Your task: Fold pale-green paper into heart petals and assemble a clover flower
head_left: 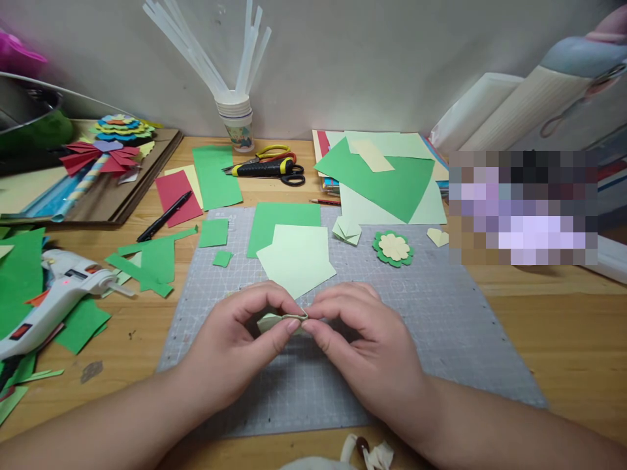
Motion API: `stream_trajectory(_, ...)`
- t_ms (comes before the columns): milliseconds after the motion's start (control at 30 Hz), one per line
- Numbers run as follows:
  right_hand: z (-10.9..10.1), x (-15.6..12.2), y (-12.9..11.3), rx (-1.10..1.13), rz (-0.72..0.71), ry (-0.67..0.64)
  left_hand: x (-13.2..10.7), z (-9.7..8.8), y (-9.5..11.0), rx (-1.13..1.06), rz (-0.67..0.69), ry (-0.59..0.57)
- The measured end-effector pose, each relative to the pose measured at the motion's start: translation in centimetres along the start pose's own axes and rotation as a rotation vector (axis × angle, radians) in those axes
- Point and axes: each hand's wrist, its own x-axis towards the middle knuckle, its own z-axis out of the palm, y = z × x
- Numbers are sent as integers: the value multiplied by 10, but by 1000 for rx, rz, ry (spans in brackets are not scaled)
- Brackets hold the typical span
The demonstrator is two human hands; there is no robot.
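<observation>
My left hand [240, 346] and my right hand [365, 346] meet over the grey cutting mat [441, 326]. Both pinch a small folded piece of pale green paper [274, 320] between thumbs and fingertips; most of it is hidden behind the fingers. Just beyond the hands lies a pale green square sheet [296, 258] partly over a darker green sheet [279, 222]. A small folded pale green piece [347, 230] and a green and cream paper flower [392, 248] rest further back on the mat.
A white glue gun [53, 297] lies among green paper scraps [147, 261] at the left. Scissors [272, 166], a black pen [164, 217], a cup of glue sticks [238, 117] and stacked coloured paper [386, 176] sit at the back. Finished paper flowers [110, 147] rest on a board at the far left.
</observation>
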Motion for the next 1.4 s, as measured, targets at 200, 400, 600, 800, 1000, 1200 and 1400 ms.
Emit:
stream_trajectory(200,1,1,0,19,-35,28,-1,1,-1,-45,-59,44)
stream_trajectory(400,0,3,-1,40,-43,50,0,-1,-4,-66,2,21)
stream_trajectory(600,0,4,-2,48,-72,46,-1,-2,-5,-80,48,34)
stream_trajectory(800,-2,4,-3,42,-86,11,-1,-1,-5,-126,37,26)
stream_trajectory(1000,-6,5,-5,7,-134,-33,-1,-2,-6,-56,104,-1)
stream_trajectory(1200,-7,4,-3,-61,-163,-80,-4,-7,2,434,449,49)
stream_trajectory(1400,-4,4,-2,257,131,-21,-7,-18,3,678,713,120)
